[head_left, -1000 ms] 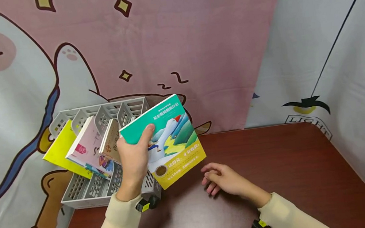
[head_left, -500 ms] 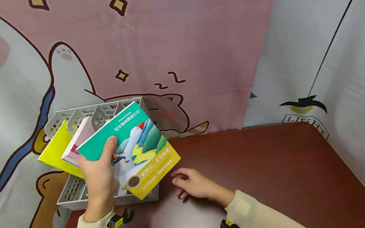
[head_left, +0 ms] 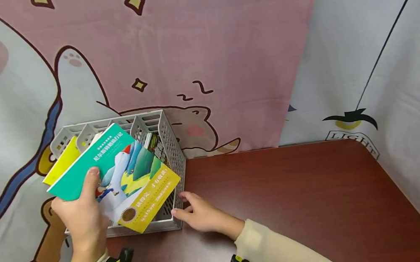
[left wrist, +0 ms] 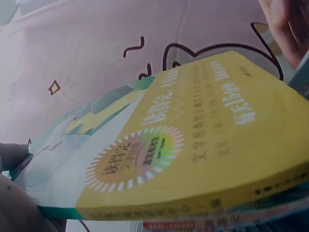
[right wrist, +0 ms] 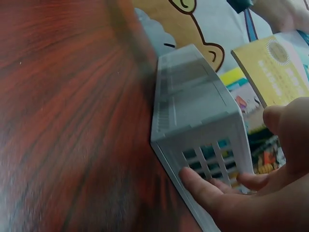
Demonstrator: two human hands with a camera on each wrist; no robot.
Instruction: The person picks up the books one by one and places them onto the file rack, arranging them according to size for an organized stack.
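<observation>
My left hand (head_left: 82, 221) grips a paperback book (head_left: 138, 171) at its left edge, thumb across the front. The cover is teal above, with a white goose and green hills, and has a yellow band below. The book is tilted over the grey divided basket (head_left: 172, 160), hiding much of it. Close by in the left wrist view, its yellow band (left wrist: 212, 125) and spine show. At the basket's front right corner, my right hand (head_left: 203, 216) touches the perforated side wall (right wrist: 193, 130) with fingertips, its thumb near the rim.
A yellow book (head_left: 62, 160) leans out of the basket's left side. Several more books (head_left: 154, 144) stand in the right compartment. The brown table (head_left: 296, 198) runs right of the basket, and a printed cloth (head_left: 233, 61) hangs behind.
My left hand has carried the book leftward over the basket, covering the pink book there. The right hand has moved left from above the table to the basket's side wall.
</observation>
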